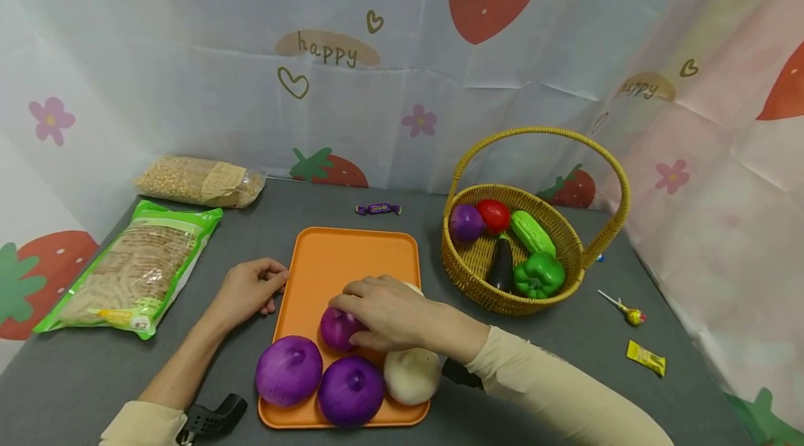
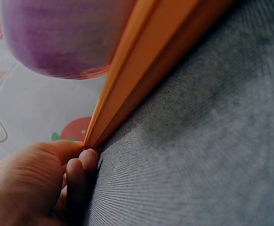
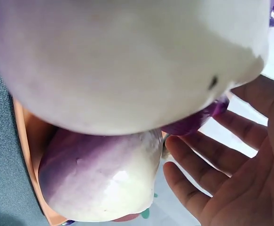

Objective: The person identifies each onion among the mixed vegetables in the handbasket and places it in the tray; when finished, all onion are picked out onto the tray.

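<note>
My left hand [image 1: 251, 290] pinches the left rim of the orange tray [image 1: 352, 250] between thumb and fingers, as the left wrist view also shows. Over the tray's middle, my right hand [image 1: 396, 313] reaches in from the right, thumb and index finger beside a small purple onion [image 1: 339, 329]. Its fingers look spread and nearly straight in the right wrist view. Two large purple onions [image 1: 289, 370] [image 1: 350, 391] sit at the tray's near end. Beside them lies a whitish, purple-tinged turnip [image 1: 412, 376]; another such turnip [image 3: 104, 174] is mostly hidden under the right hand in the head view.
A wicker basket [image 1: 461, 271] with several toy vegetables stands right of the tray. Left lie a green-edged bag [image 1: 135, 268] and a clear bag of grains [image 1: 201, 182]. Purple candy [image 1: 379, 209] lies behind the tray; a lollipop [image 1: 631, 313] and yellow packet [image 1: 645, 358] lie far right.
</note>
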`<state>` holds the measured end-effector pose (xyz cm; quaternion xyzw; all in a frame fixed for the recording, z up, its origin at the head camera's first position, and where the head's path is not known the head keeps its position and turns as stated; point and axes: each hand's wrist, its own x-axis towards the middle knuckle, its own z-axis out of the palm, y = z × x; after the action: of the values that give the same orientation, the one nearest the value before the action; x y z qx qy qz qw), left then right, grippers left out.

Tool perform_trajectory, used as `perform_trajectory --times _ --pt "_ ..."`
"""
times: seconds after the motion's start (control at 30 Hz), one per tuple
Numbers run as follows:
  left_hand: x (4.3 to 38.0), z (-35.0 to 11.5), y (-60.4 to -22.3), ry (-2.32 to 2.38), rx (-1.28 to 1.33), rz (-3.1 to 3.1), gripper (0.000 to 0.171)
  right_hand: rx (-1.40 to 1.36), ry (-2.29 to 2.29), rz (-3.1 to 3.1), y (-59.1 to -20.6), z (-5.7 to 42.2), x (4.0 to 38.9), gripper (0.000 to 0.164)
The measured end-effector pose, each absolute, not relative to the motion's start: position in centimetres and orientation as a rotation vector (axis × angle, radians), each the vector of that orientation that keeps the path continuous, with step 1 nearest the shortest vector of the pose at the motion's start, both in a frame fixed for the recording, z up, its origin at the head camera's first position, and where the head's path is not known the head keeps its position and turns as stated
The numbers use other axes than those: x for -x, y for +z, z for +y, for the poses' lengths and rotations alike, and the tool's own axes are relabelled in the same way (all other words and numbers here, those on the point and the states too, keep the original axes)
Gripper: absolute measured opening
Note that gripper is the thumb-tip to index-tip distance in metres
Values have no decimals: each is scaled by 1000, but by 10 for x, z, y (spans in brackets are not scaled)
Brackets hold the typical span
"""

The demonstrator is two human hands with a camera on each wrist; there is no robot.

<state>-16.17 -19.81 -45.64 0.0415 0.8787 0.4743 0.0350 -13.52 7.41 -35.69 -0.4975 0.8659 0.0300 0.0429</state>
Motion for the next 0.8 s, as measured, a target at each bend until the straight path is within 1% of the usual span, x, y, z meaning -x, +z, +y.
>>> perform_trajectory --times 0.17,0.6,0.8 --pt "161 -198 -455 1471 -129 2699 27 1513 112 2651 -355 73 134 45" --pt "161 -198 -457 1475 -139 2708 26 1520 58 2654 -356 74 135 46" --pt "162 -198 -457 1461 -133 2709 24 1528 -64 2666 -350 79 139 42"
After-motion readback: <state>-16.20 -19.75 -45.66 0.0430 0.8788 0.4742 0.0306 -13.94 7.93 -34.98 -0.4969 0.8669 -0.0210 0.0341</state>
